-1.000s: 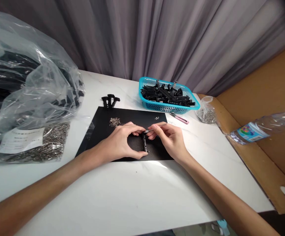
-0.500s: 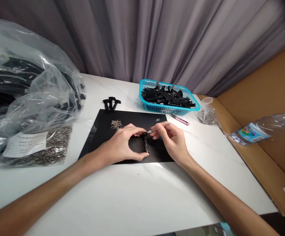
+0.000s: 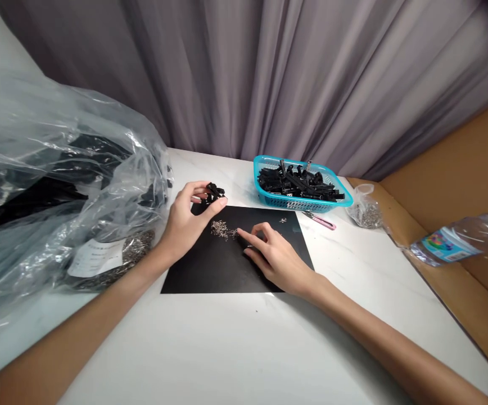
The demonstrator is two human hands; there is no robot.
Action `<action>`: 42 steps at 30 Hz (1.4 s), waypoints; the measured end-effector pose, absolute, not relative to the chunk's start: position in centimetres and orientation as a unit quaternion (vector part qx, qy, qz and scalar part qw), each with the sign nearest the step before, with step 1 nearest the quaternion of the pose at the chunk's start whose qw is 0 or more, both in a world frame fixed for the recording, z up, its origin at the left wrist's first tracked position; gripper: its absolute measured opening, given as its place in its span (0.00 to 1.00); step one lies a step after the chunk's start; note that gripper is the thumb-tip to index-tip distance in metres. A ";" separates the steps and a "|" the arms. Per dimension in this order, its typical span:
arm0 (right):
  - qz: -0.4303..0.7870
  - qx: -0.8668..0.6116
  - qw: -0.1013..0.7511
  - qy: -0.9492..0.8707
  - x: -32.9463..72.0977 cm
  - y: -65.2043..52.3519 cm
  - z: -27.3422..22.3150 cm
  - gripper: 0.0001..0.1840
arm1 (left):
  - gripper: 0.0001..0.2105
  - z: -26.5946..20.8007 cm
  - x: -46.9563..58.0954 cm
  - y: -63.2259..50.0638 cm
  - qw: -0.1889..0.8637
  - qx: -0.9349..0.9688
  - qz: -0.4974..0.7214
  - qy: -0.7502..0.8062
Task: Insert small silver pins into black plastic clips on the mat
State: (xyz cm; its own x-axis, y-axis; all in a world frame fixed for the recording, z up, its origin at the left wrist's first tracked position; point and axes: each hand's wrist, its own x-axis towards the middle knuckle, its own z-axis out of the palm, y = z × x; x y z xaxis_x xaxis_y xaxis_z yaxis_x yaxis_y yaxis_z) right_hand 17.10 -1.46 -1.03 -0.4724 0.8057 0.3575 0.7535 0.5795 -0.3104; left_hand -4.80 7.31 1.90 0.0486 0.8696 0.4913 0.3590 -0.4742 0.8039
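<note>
My left hand (image 3: pixel 189 219) is at the back left corner of the black mat (image 3: pixel 210 275), thumb and fingers closed round a black plastic part (image 3: pixel 215 193). Other black parts lie close behind it, and the fingers partly hide them. Low over the mat is my right hand (image 3: pixel 280 259), its index finger stretched to the edge of a pile of small metal pins or screws (image 3: pixel 220 228). The other fingers are bent. A pale tip of a thin tool (image 3: pixel 250 246) shows between them; most of it is hidden.
A blue basket (image 3: pixel 303 205) full of black parts stands at the back, a pink cutter (image 3: pixel 324 223) before it. Bags of metal pieces (image 3: pixel 138 247) (image 3: pixel 366 214) lie left and right. Large clear plastic (image 3: pixel 79 112) covers the left. A bottle (image 3: pixel 446 244) leans by cardboard (image 3: pixel 450 163).
My left hand has moved back and left, from the mat's middle to the black parts. My right hand has reached the metal pile. The view has shifted a little.
</note>
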 end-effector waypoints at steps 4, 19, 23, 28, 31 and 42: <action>0.014 -0.446 0.211 -0.870 15.7 -0.7 -0.4 0.25 | 0.23 1.8 -4.8 7.0 0.223 0.690 0.513 0.459; -0.005 -0.440 0.289 -0.850 14.6 -1.3 -0.7 0.10 | 0.22 1.9 -4.8 6.0 0.176 0.720 0.497 0.450; 0.009 -0.436 0.317 -0.842 15.4 -1.0 -0.2 0.11 | 0.21 1.7 -4.7 6.0 0.135 0.745 0.483 0.441; -0.002 -0.429 0.236 -0.872 15.6 -1.8 -0.7 0.20 | 0.23 1.3 -4.6 6.0 0.115 0.762 0.468 0.432; -0.006 -0.408 0.200 -0.891 15.6 -1.8 -0.8 0.23 | 0.23 1.3 -4.6 6.0 0.109 0.768 0.459 0.433; 0.100 -0.430 0.346 -0.828 16.7 -1.1 0.6 0.07 | 0.24 1.5 -4.7 5.9 0.091 0.790 0.442 0.414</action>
State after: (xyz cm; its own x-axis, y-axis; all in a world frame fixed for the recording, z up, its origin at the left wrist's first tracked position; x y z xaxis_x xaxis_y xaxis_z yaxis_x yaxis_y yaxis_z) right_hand 16.65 -1.11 0.63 -0.3908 0.7809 0.4873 0.6426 0.6105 -0.4629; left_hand -4.74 5.89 1.52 0.2659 0.7349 0.6239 0.5743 -0.6406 0.5098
